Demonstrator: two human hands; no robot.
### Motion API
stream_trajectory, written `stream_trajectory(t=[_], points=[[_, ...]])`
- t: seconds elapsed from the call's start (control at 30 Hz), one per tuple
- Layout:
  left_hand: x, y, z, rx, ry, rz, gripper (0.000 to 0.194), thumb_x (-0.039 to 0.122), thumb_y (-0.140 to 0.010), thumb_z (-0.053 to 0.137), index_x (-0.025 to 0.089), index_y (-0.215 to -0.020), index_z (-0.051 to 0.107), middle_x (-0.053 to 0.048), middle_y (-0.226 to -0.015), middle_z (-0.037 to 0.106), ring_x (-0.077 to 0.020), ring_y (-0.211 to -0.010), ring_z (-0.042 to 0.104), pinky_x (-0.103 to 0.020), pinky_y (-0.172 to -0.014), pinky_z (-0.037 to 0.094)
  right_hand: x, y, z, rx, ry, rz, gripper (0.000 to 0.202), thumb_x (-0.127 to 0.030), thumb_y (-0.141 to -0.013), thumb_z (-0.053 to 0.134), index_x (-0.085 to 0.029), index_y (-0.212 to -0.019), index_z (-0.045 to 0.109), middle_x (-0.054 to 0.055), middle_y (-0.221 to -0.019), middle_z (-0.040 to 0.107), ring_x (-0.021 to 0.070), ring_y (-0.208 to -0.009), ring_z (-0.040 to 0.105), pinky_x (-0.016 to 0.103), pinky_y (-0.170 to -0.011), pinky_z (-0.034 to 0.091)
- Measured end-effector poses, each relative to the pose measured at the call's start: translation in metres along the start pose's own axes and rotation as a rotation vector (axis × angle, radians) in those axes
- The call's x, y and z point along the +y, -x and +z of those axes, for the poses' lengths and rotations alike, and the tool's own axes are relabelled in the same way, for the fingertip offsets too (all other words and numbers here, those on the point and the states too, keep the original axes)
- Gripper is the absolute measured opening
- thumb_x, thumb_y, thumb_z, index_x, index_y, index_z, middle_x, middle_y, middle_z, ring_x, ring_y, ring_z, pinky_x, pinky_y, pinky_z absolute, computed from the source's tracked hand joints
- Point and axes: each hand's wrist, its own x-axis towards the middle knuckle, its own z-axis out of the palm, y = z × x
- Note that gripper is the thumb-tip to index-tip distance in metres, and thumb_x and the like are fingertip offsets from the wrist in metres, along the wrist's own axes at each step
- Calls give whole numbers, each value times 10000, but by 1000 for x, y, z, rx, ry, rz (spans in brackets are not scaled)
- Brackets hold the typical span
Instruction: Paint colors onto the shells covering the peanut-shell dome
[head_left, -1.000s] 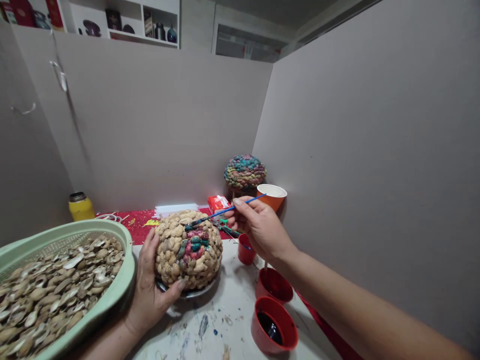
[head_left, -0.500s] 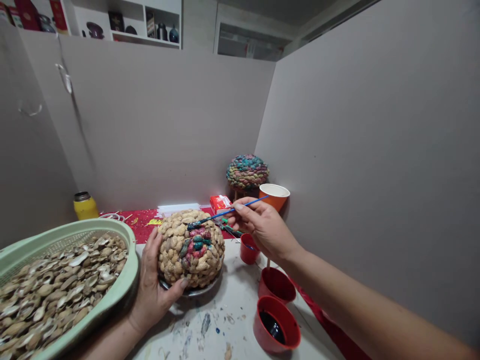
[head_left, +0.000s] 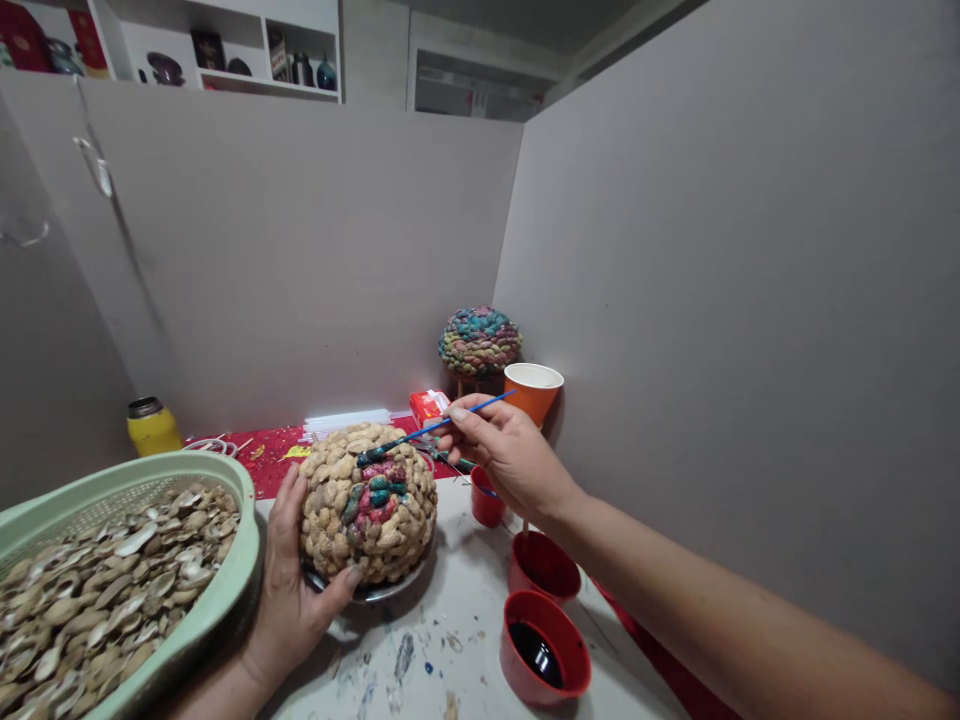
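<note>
A dome covered in peanut shells [head_left: 330,500] rests on a metal dish [head_left: 390,588]. Several of its shells are coloured pink, teal and dark grey. My left hand [head_left: 289,570] is wrapped round the dome's left side, thumb at the lower front. Between the thumb and fingers of my right hand [head_left: 502,450] is a thin blue paintbrush [head_left: 442,422], whose dark wet tip touches shells near the top of the dome. Red cups stand at the right: one with dark liquid [head_left: 544,650], one behind it [head_left: 545,568] and a smaller one [head_left: 487,500].
A green basket [head_left: 247,510] of shells stands at the left, with a yellow bottle [head_left: 154,428] behind. At the back are a coloured dome [head_left: 480,342], an orange cup [head_left: 532,398] and a red packet [head_left: 427,408]. Grey panels [head_left: 712,300] enclose the stained white table [head_left: 450,640].
The whole view has shifted, so things appear slightly further left. The brush, still in my right hand, stays against the upper shells, and my left hand keeps its hold.
</note>
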Motion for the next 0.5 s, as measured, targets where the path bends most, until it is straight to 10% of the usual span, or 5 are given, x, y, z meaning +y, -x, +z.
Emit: stream_trajectory(t=[0.5], points=[[-1,-2,1,24,-38,26,875,406,-835,662,272,-1561,193,-180,-1594,311,-413,-1446,337,-694,-1107,333,-4,3,7,-16,5,-18,415,-467,-624,871,-175,-786,625,-20,-616,697,105,-575,655,196,-533,522]])
